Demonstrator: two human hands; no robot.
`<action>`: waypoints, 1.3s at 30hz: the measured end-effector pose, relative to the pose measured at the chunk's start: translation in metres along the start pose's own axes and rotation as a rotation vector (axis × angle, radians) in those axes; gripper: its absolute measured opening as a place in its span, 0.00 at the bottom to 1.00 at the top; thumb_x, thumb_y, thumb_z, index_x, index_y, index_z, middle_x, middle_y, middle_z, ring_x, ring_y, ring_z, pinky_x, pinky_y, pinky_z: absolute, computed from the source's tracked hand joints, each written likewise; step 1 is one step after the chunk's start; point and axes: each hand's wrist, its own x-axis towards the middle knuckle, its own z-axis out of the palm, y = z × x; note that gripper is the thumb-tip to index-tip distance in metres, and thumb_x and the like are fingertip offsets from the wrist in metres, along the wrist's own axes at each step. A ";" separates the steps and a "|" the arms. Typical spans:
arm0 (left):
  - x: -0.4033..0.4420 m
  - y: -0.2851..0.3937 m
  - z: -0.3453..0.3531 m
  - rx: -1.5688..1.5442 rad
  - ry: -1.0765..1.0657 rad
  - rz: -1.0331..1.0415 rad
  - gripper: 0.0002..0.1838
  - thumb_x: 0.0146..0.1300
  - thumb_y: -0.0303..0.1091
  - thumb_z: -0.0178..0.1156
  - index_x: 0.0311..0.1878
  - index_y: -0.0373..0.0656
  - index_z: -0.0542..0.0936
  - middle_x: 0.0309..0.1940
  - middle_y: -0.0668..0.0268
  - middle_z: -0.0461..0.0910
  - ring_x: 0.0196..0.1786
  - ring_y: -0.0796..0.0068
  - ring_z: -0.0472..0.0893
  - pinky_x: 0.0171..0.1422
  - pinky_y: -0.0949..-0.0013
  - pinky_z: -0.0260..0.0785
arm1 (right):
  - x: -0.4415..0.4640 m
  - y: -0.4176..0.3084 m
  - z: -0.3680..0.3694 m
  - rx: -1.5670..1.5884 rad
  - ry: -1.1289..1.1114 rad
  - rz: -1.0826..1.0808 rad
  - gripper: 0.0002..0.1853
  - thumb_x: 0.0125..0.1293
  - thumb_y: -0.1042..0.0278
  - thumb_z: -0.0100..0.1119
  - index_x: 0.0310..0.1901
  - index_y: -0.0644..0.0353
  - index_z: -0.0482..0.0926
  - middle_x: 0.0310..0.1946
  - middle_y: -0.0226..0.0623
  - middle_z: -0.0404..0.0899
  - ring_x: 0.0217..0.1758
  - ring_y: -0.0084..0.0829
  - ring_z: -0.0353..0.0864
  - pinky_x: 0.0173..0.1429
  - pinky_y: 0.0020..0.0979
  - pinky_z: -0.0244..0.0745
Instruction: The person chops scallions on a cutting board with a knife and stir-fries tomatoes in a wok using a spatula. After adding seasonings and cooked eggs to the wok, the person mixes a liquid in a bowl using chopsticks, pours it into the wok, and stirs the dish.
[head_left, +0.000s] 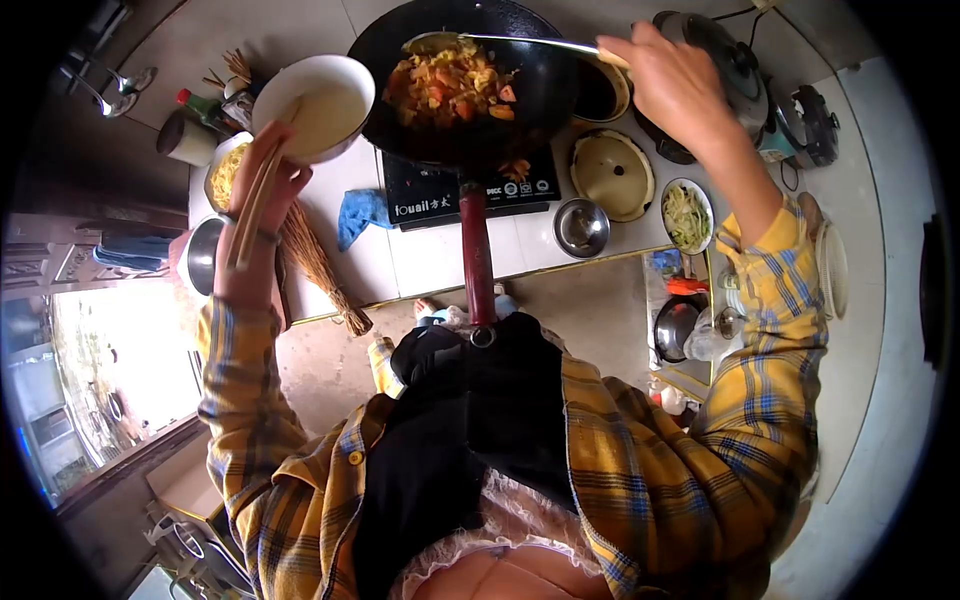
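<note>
My left hand (pixel 275 180) is closed around a white bowl (pixel 350 82) with pale liquid in it, tilted beside the wok. The same hand also holds a pair of chopsticks (pixel 255 205), pointing back toward me. My right hand (pixel 672 85) grips the end of a long-handled metal ladle (pixel 530 41). Its head rests in the black wok (pixel 545 90), at the far edge of a cooked mix of egg and tomato (pixel 450 85). Under the wok is a black induction cooker (pixel 420 205); the wok's dark red handle (pixel 476 250) points at my body.
Right of the cooker are a yellowish pot lid (pixel 612 175), a steel bowl (pixel 581 228), a plate of shredded greens (pixel 687 215) and a lidded cooker (pixel 725 60). A blue cloth (pixel 362 215), a straw brush (pixel 320 260) and a noodle-like dish (pixel 227 175) lie left.
</note>
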 end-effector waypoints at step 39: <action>0.145 -0.008 0.154 1.328 0.041 0.224 0.28 0.44 0.56 0.67 0.34 0.36 0.82 0.31 0.62 0.81 0.38 0.64 0.81 0.43 0.62 0.74 | -0.080 0.031 0.052 0.885 -0.486 0.315 0.16 0.65 0.70 0.56 0.52 0.67 0.78 0.26 0.45 0.79 0.28 0.33 0.78 0.36 0.34 0.70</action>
